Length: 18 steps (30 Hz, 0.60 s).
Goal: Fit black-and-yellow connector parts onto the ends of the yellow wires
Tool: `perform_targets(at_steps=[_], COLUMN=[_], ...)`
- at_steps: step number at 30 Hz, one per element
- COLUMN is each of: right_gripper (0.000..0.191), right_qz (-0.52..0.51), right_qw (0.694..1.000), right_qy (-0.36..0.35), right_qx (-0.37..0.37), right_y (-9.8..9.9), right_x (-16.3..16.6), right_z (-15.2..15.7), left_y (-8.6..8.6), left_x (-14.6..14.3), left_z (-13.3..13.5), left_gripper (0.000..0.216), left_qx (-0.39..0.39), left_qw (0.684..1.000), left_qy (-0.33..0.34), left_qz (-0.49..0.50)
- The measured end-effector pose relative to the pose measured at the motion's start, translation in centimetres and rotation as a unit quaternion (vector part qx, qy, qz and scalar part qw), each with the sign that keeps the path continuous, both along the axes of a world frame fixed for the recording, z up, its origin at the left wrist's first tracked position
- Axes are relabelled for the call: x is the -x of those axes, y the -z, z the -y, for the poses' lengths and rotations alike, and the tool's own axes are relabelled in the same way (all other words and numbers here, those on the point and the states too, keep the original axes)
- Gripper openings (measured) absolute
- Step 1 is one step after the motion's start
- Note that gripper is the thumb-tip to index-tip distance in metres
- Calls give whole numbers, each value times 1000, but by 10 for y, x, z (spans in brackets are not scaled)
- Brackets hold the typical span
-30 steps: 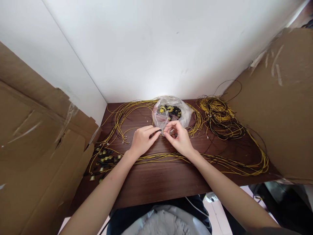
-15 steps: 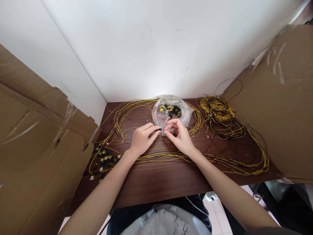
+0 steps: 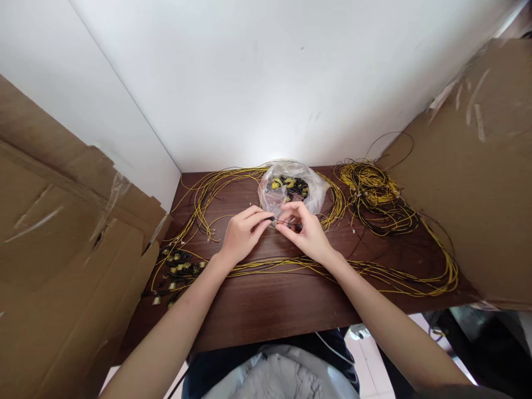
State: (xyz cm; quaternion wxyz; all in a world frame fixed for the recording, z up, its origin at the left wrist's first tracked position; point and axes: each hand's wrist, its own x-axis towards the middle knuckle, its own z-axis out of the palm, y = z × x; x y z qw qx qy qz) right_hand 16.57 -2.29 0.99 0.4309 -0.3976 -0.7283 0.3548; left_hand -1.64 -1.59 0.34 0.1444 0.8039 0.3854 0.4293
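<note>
- Left hand point(image 3: 243, 233): grip pinched down, thumb against forefinger, on a small black connector point(image 3: 271, 219). Only its tip shows, pointing at 3 o'clock.
- Right hand point(image 3: 305, 230): grip curled, fingertips close together at a thin dark wire point(image 3: 281, 221) by the connector tip. Forefinger is raised clear of the thumb; can't tell if the other fingers clamp the wire.
- Connector sits between the hands, mid-bench point(image 3: 270, 318), on the near side of the clear plastic bag point(image 3: 265, 191).
- Bag is at 12 from the hands, mouth open, black-and-yellow parts point(image 3: 297, 187) inside.
- Loose connectors point(image 3: 183, 269) with yellow ends piled at 8.
- Yellow-black wire tangle point(image 3: 369, 188) at 2; looped wires point(image 3: 203, 199) at 10. Long wire bundle point(image 3: 286, 266) at 6, passing under both forearms and bending back around 4.
- Step in hand, my read: fine two-handed work on the wire where it meets the connector. Whether the wire is seated: too small to tell.
- Next move calls for a steady left pinch, wire kept in line with the connector, light fingertip force on the right.
</note>
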Motion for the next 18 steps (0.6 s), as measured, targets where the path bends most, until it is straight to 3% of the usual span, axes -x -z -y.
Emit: perform_targets(at_steps=[5, 12, 18], right_gripper=[28, 30, 30], right_qz=[-19, -86, -69], right_qw=[1000, 995, 996], right_qy=[18, 26, 33], right_qx=[-9, 33, 36], right_y=[1, 6, 7], right_x=[0, -1, 0], right_z=[0, -4, -3], left_y=[1, 2, 3], left_x=[0, 0, 0], left_z=[0, 0, -1], left_gripper=[18, 17, 18], left_qx=[-3, -8, -22], left_qw=[1000, 1000, 999], left_qy=[8, 15, 24], left_qz=[8, 9, -4])
